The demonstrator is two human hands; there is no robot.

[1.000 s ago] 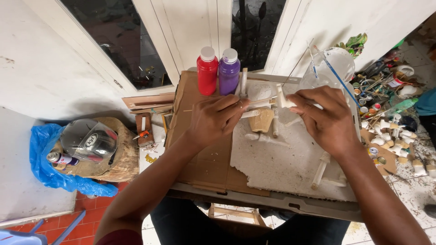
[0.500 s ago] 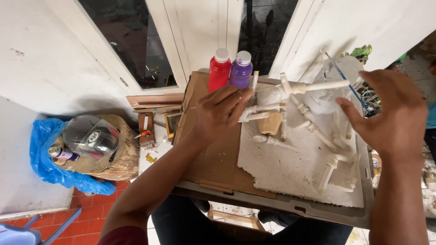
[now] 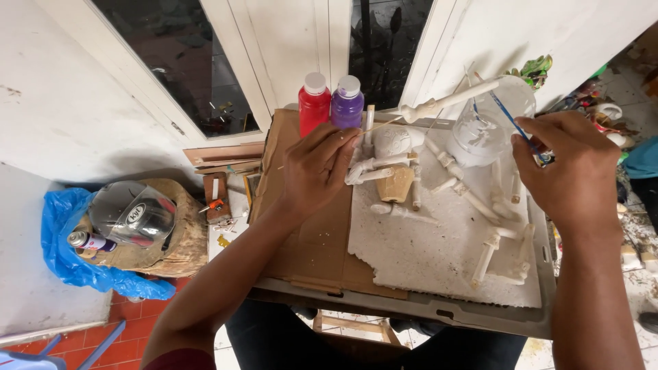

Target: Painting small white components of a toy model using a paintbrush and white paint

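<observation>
A small white-painted wooden figure (image 3: 404,175) with stick limbs lies on a white foam sheet (image 3: 439,253). My left hand (image 3: 319,168) rests on the figure's left side, its fingers pinching a thin stick at the arm. My right hand (image 3: 572,168) is over the board's right side and grips a thin blue paintbrush (image 3: 504,113) whose tip reaches into a clear plastic cup (image 3: 490,127). A red paint bottle (image 3: 314,103) and a purple paint bottle (image 3: 347,101) stand at the far edge, just beyond my left hand.
The foam lies on brown cardboard (image 3: 308,240) over a grey board (image 3: 439,308) across my lap. A helmet (image 3: 133,212) sits on a sack with a blue plastic bag (image 3: 62,253) at the left. Clutter of small objects (image 3: 634,137) fills the right. White door frames stand ahead.
My right hand left the figure, swung out to the right, and now holds the blue paintbrush at the cup. My left hand stayed on the figure.
</observation>
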